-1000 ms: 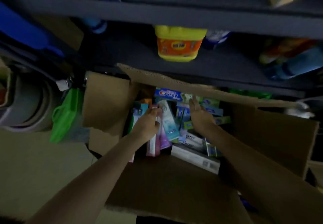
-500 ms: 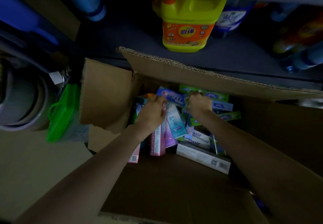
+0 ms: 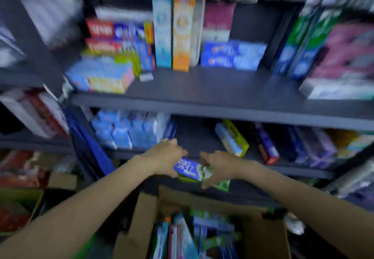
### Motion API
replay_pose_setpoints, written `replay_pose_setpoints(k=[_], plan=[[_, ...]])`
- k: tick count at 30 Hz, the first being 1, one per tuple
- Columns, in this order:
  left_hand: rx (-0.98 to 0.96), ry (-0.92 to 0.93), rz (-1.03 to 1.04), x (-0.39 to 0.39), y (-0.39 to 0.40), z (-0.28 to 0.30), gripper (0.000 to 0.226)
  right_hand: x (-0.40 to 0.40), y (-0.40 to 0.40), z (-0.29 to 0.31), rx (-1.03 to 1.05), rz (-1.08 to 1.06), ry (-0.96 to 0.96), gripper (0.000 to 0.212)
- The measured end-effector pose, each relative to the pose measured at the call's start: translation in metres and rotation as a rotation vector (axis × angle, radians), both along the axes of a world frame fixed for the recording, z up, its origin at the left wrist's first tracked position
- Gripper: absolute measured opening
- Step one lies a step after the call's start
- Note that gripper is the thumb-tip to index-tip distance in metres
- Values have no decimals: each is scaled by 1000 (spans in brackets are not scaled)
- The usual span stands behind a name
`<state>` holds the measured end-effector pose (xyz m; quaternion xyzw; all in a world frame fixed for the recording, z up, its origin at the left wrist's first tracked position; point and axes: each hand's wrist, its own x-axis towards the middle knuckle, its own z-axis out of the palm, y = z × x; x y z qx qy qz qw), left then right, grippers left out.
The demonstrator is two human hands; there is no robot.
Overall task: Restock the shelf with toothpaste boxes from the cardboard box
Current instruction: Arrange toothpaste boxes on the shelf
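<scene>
Shelves of blurred cartons fill the background; just below the lower shelf [image 3: 202, 135] both the left hand [image 3: 166, 160] and right hand [image 3: 219, 166] clamp a toothpaste box [image 3: 191, 170] (above the cardboard box [image 3: 141, 228]); a rushed lift could clip the shelf edge and drop it

- The toothpaste boxes [image 3: 194, 172], blue and green with white lettering, are held lying sideways between both hands, in front of the lower shelf edge.
- The cardboard box [image 3: 145, 218] stands open below, brown, its flaps up, with many colourful toothpaste boxes inside, blurred.
- The dark shelf [image 3: 222, 88] has bare space in the middle.
</scene>
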<state>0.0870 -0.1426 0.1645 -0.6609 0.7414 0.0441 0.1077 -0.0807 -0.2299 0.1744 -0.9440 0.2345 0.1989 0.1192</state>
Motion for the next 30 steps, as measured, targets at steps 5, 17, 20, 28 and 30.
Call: replay_pose_setpoints(k=[5, 17, 20, 28, 30], plan=[[-307, -28, -15, 18, -13, 107, 48, 5, -34, 108, -18, -62, -234, 55], [-397, 68, 87, 17, -70, 145, 60, -21, -120, 177, 6, -243, -364, 36], [-393, 180, 214, 21, -92, 139, 53, -23, -142, 168, -87, -285, -396, 40], [-405, 527, 385, 27, -117, 122, 36, -20, -170, 141, -140, -276, -366, 46], [-403, 529, 416, 33, -117, 122, 36, -24, -175, 140, -112, -297, -302, 49]])
